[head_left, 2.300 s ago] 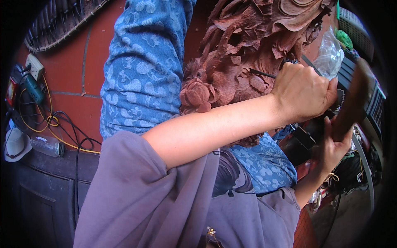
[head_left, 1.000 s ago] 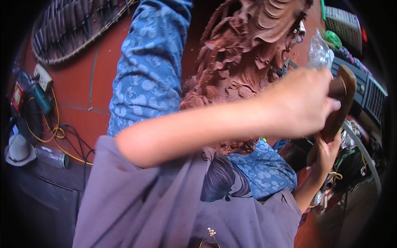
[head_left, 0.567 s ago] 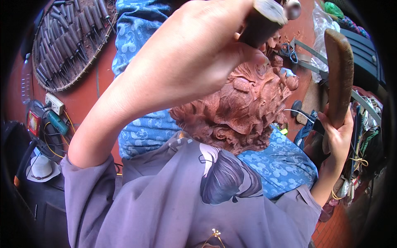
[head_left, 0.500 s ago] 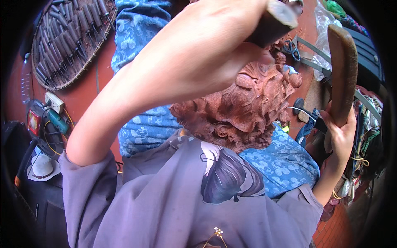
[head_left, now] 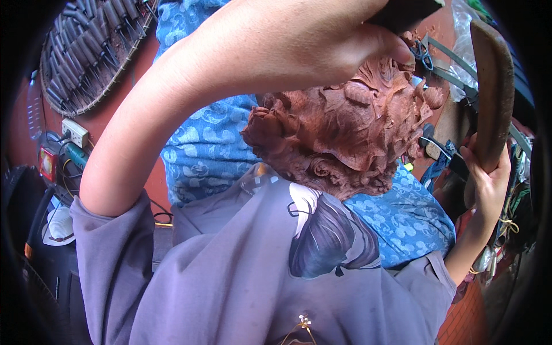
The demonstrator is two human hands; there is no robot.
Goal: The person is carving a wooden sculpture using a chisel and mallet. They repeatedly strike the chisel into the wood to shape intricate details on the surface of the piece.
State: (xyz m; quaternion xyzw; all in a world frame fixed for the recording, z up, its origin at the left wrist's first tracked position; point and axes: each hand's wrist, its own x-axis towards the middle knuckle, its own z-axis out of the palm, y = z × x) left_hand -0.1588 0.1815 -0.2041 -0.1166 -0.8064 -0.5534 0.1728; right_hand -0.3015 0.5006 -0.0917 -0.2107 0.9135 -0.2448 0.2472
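Left hand (head_left: 299,43) is wrapped around a dark tool handle (head_left: 402,10), right above the reddish-brown carved wooden sculpture (head_left: 351,132). Right hand (head_left: 489,178) grips a long brown wooden mallet (head_left: 493,92) just beside the carving.

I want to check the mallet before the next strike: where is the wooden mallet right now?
In the head view, the wooden mallet stands upright at the right edge, gripped by the right hand, beside the reddish carving.

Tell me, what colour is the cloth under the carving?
Blue cloth with a paler swirl pattern, in the head view.
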